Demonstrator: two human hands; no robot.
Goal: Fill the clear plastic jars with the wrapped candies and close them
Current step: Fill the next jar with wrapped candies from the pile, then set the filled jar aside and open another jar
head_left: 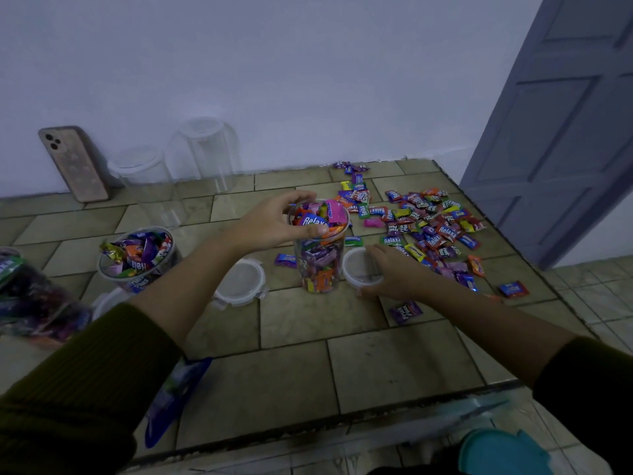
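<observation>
Left hand (277, 224) grips the rim of the candy-filled jar (320, 258), apparently steadying it on the surface (394, 365), while the right hand (394, 274), just beside it, clasps the round lid (358, 265), presumably for capping; loose candies (431, 224) lie beyond.

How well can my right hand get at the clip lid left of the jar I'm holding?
Probably not directly: the jar, gripped by the left hand, stands between the right hand and the clip lid, and that hand holds the round lid.
</observation>
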